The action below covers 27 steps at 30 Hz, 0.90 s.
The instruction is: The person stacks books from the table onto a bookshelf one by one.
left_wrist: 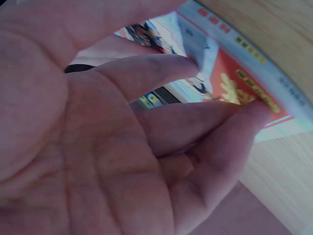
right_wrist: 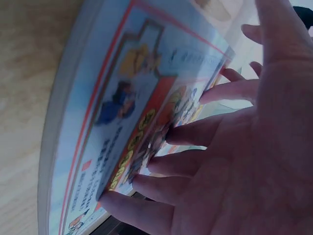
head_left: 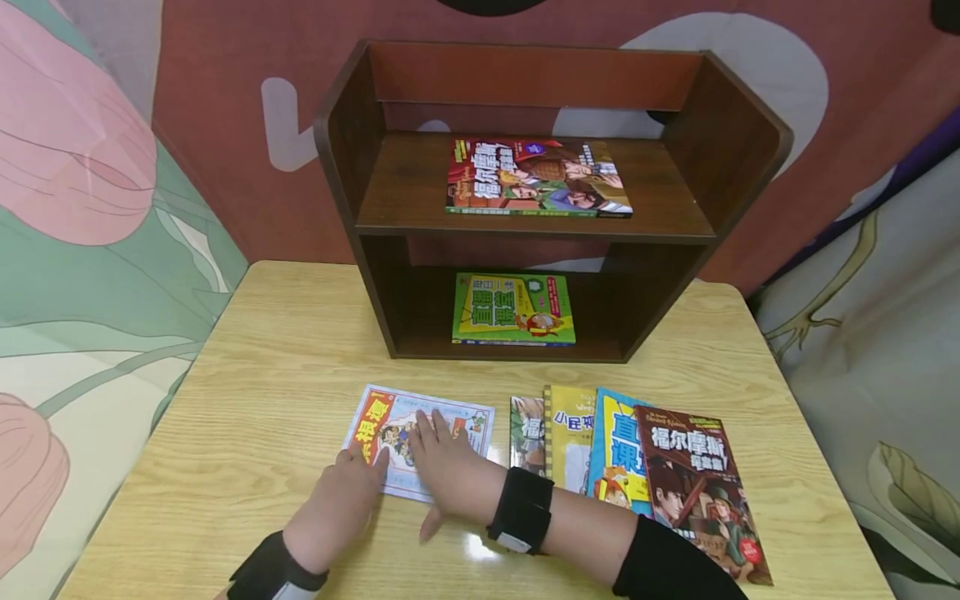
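A light blue children's book [head_left: 405, 487] with a red title band and cartoon figures lies flat, slightly turned, on the wooden table. Across its cover rests my right hand [head_left: 450, 475], with straight, spread fingers; the right wrist view shows their fingertips [right_wrist: 110, 200] touching the printed cover. At the book's lower left corner is my left hand [head_left: 341, 500], its thumb over the cover. Loosely bent fingers of that hand touch the red title area in the left wrist view, where the book's cover [left_wrist: 234, 88] is partly hidden behind them.
Several overlapping books lie at the right, including a brown one [head_left: 701, 492], a blue one [head_left: 611, 433] and a yellow one [head_left: 570, 417]. Behind stands a dark two-level shelf [head_left: 532, 237]. A comic-style book [head_left: 536, 179] lies on its upper level, a green book [head_left: 513, 308] below.
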Tool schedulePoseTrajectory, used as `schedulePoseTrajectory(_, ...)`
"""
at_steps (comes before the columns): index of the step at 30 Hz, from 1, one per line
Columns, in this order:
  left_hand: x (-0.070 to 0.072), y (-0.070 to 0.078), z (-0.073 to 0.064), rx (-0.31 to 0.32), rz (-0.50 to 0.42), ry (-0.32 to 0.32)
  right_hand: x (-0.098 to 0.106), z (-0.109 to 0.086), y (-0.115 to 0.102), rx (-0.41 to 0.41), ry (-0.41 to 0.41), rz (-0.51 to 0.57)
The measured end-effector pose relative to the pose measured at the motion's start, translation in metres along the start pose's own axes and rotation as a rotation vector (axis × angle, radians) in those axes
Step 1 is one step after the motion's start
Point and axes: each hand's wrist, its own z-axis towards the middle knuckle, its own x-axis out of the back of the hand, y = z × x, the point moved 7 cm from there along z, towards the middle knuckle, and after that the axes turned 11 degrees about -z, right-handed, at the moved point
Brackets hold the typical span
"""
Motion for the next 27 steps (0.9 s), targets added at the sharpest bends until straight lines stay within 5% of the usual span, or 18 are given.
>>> schedulePoseTrajectory(10, 0.0, 0.006, -0.001, 0.008, 0.064, 0.007, -0.007, 0.006, 0.015, -0.066, 0.02, 0.15)
schedulePoseTrajectory(22, 0.005, 0.004, 0.001, 0.036, 0.035, -0.001, -0.003, 0.001, 0.016, 0.059, 0.066, 0.153)
schedulePoseTrajectory(27, 0.008, 0.001, 0.003, 0.061, -0.047, 0.063, 0.008, -0.004, 0.018, 0.136, 0.135, 0.15)
